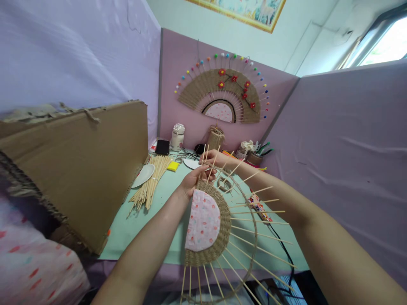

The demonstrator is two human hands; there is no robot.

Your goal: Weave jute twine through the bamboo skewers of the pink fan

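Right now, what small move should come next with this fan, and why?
Perhaps the right hand could ease the twine inward: its arc crosses the sticks apart from the woven band, while the left hand holds the band's upper end.

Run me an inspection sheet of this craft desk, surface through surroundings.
Surface: pale green tabletop, crowded at back.
Job's things: woven half-disc with patterned cloth, radiating sticks and a cord ring.
Clutter: stick bundle, white jar, yellow packet, twine coil.
Hands: left hand holds the half-disc's far end; right hand at the same end, grip unclear.
Cables: black cable from a patterned object.
Surroundings: purple partitions, cardboard at left, decorated fan hung behind.
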